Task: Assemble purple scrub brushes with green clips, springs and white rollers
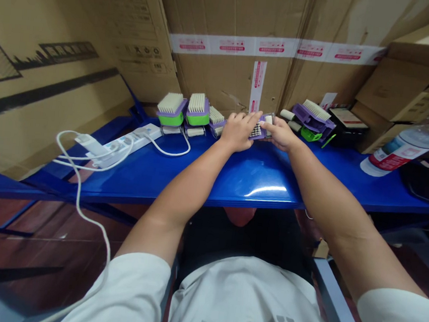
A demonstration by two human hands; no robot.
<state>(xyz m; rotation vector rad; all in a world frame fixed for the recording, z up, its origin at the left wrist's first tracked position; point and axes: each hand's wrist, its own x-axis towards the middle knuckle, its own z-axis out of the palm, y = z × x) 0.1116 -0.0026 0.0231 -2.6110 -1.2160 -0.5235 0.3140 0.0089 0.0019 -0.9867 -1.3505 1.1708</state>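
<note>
Near the back of the blue table, both hands hold a purple brush part (256, 131) with a black-and-white dotted face. My left hand (240, 132) lies over its left side, fingers closed around it. On the other side, my right hand (283, 135) grips it beside a clear and white piece (269, 119), thumb on top. Fingers cover much of the part. Just left of my left hand is a small purple brush (216, 116) with pale bristles. Two purple-and-green brushes, one (171, 108) and another (198, 109), stand farther left.
A blue table (254, 177) carries a white power strip (125, 145) with cables on the left. To the right are a purple brush with green parts (315, 117), a black box (349, 124), a water bottle (401, 148) and a dark phone-like slab (425, 182). Cardboard (222, 81) stands behind.
</note>
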